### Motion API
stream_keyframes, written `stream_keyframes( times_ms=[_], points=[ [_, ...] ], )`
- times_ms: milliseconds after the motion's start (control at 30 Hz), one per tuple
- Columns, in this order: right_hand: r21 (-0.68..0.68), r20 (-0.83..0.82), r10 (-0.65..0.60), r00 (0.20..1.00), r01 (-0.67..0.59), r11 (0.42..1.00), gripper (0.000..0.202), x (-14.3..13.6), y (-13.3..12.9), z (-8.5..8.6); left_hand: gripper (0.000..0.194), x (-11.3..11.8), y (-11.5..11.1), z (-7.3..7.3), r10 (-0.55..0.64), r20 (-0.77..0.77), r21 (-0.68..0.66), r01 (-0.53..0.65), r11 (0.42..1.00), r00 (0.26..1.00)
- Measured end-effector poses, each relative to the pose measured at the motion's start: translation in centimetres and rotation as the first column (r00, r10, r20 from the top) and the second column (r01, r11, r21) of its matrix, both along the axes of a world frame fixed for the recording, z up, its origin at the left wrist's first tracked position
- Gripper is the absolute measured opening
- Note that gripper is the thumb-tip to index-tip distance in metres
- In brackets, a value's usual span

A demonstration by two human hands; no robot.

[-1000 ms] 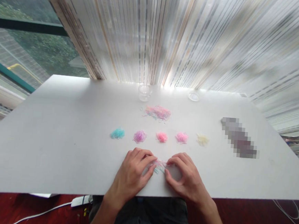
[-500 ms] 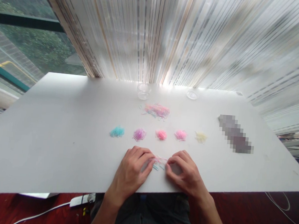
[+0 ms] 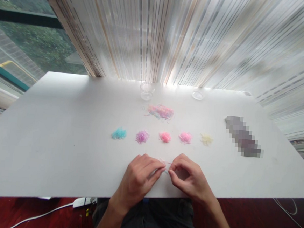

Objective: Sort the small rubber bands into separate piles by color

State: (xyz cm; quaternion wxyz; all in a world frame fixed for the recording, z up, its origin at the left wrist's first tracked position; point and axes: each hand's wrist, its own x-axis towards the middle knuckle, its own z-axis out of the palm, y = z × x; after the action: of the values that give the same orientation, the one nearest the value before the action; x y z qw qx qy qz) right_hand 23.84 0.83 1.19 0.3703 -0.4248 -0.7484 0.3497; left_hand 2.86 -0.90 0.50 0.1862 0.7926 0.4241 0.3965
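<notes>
Left hand (image 3: 140,173) shifted rightward since the earlier frame, its fingertips brought close to those of the right hand (image 3: 191,177); more of the small mixed bands (image 3: 167,163) now covered. Thumb and forefinger pinched together on each; whether a band is gripped cannot be told. Bands seen at and between the fingertips, near the middle of the bench's (image 3: 60,138) near edge. Beyond the hands, a row noted, left to right: turquoise pile (image 3: 119,133), purple pile (image 3: 142,136), coral pile (image 3: 165,137), pink pile (image 3: 185,137), pale yellow pile (image 3: 206,139). Larger mixed pile (image 3: 160,111) placed behind the row. Clear jar (image 3: 146,91) and clear round lid (image 3: 198,94) set by the far edge, well apart. Blurred-out object (image 3: 243,137) lying toward the right edge.
</notes>
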Motion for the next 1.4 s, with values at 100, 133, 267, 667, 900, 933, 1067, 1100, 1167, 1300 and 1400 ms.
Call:
stream_keyframes(
  times_ms=[100, 133, 267, 667, 900, 933, 1067, 1100, 1167, 1300, 1400],
  points=[
    [0.006, -0.020, -0.005, 1.000, 0.006, 1.000, 0.008, 0.06, 0.04, 0.06, 0.009, -0.03, 0.06, -0.03, -0.008, 0.012, -0.004, 0.008, 1.000, 1.000],
    [0.009, -0.026, -0.009, 1.000, 0.009, 1.000, 0.006, 0.12, 0.03, 0.06, 0.009, -0.04, 0.11, -0.03, -0.010, 0.018, -0.007, 0.010, 1.000, 1.000],
    [0.013, -0.035, -0.010, 0.999, 0.011, 1.000, 0.015, 0.24, -0.08, -0.07, 0.011, -0.09, 0.22, -0.12, -0.007, 0.038, -0.027, 0.008, 1.000, 0.999],
    [0.089, -0.031, -0.041, 0.999, 0.044, 0.995, 0.007, -0.08, -0.35, -0.54, 0.011, -0.07, 0.09, -0.03, 0.012, 0.018, -0.046, -0.011, 0.999, 1.000],
    [0.102, -0.041, -0.034, 0.999, 0.038, 0.994, 0.007, -0.09, -0.26, -0.44, 0.010, 0.02, 0.06, 0.02, 0.019, 0.017, -0.051, -0.018, 0.999, 1.000],
    [0.101, -0.043, -0.032, 0.999, 0.037, 0.994, 0.008, -0.07, -0.25, -0.44, 0.010, 0.04, 0.08, 0.03, 0.021, 0.010, -0.055, -0.021, 0.998, 1.000],
    [0.095, -0.051, -0.030, 0.998, 0.035, 0.995, 0.009, 0.03, -0.24, -0.46, 0.009, 0.14, 0.20, 0.14, 0.023, -0.006, -0.079, -0.023, 0.997, 1.000],
    [0.097, -0.055, -0.030, 0.998, 0.036, 0.995, 0.009, 0.03, -0.24, -0.47, 0.009, 0.16, 0.22, 0.18, 0.023, -0.005, -0.082, -0.023, 0.996, 1.000],
    [0.100, -0.064, -0.034, 0.997, 0.040, 0.994, 0.009, 0.02, -0.25, -0.50, 0.009, 0.22, 0.23, 0.29, 0.020, -0.002, -0.089, -0.020, 0.996, 1.000],
    [0.094, -0.066, -0.046, 0.997, 0.052, 0.994, 0.009, 0.03, -0.26, -0.71, 0.009, 0.25, 0.23, 0.62, 0.030, -0.021, -0.081, -0.031, 0.996, 0.999],
    [0.082, -0.066, -0.057, 0.996, 0.062, 0.995, 0.017, 0.09, -0.28, -0.87, 0.008, -0.09, 0.57, 0.77, 0.163, -0.044, -0.021, -0.164, 0.986, 0.986]
  ],
)
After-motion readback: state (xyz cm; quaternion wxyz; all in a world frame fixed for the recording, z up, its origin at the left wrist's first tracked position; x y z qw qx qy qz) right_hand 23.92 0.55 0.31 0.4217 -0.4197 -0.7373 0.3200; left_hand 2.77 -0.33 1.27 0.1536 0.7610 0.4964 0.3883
